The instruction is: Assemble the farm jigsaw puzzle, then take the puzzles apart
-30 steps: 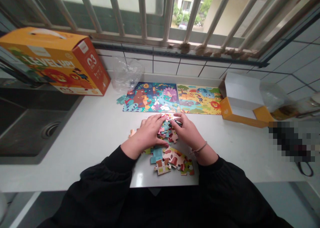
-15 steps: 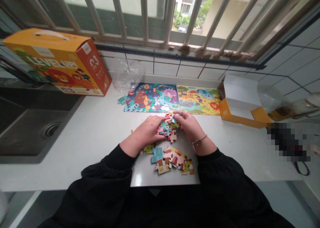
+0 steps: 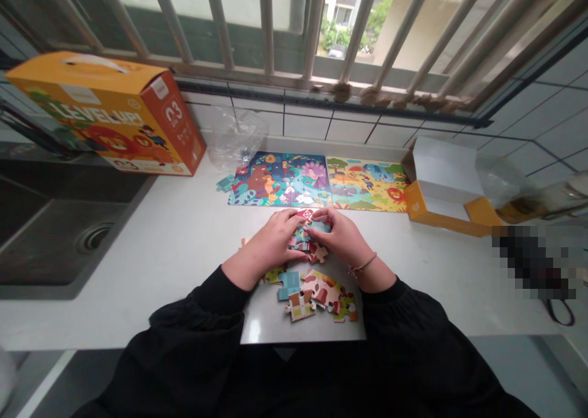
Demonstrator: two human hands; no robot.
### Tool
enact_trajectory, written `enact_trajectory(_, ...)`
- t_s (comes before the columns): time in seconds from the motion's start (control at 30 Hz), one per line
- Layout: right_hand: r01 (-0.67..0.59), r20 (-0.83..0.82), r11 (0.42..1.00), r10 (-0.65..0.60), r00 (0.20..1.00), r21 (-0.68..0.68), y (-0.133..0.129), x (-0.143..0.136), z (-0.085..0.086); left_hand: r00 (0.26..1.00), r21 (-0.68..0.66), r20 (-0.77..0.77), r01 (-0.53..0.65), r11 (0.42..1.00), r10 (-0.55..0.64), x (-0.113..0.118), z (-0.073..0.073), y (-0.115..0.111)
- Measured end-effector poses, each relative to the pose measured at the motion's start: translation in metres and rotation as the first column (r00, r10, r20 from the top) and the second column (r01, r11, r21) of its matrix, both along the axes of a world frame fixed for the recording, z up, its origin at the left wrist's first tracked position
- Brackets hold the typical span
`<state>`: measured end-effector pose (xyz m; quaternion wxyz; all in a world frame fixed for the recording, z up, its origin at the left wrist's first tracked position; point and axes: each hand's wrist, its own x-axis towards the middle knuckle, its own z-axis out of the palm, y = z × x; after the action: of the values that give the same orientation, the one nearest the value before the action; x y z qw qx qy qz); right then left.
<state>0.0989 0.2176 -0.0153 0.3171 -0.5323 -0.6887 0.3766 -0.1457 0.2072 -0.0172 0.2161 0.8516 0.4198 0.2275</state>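
My left hand [image 3: 270, 239] curls around a heap of jigsaw puzzle pieces [image 3: 301, 239] in the middle of the counter. From the other side, my right hand [image 3: 343, 235] closes thumb and fingers on a light-blue puzzle piece [image 3: 323, 226] over the heap. A red piece with a white cross pattern [image 3: 305, 213] shows between my fingertips. Closer to me lie several loose puzzle pieces, among them a teal one [image 3: 288, 284], a brown and white one [image 3: 301, 306] and a green one [image 3: 345, 308]. My left hand partly covers other pieces.
Behind my hands lie a dark-blue animal puzzle picture [image 3: 285, 179] and a yellow one [image 3: 367, 184]. An orange carton [image 3: 110, 118] stands at the left by the sink [image 3: 68, 240]. Clear plastic wrap [image 3: 236, 138] rests beside it; an opened yellow box [image 3: 452, 213] is at the right.
My right hand has shifted slightly left and inward over the heap, bringing the light-blue piece across it. The red piece now shows between both hands. The loose pieces in front stay put.
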Motion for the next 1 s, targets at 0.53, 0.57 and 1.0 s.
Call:
enact_trajectory(0.53, -0.061, 0.436, 0.962, -0.063, 0.898, 0.265, -0.017, -0.003, 0.003, 0.967, -0.102, -0.185, -0.196, 0.975, 0.175, -0.032, 0.028, 0.004)
enact_trajectory(0.57, -0.065, 0.453, 0.967, -0.056, 0.890, 0.246, -0.019, -0.005, 0.005, 0.972, -0.133, -0.179, -0.178, 0.975, 0.153, -0.031, 0.031, 0.004)
enact_trajectory(1.0, -0.113, 0.391, 0.985, 0.053, 0.919, 0.133, -0.021, -0.006, 0.006, 0.984, -0.292, 0.050, -0.151, 0.945, 0.173, -0.017, 0.030, 0.000)
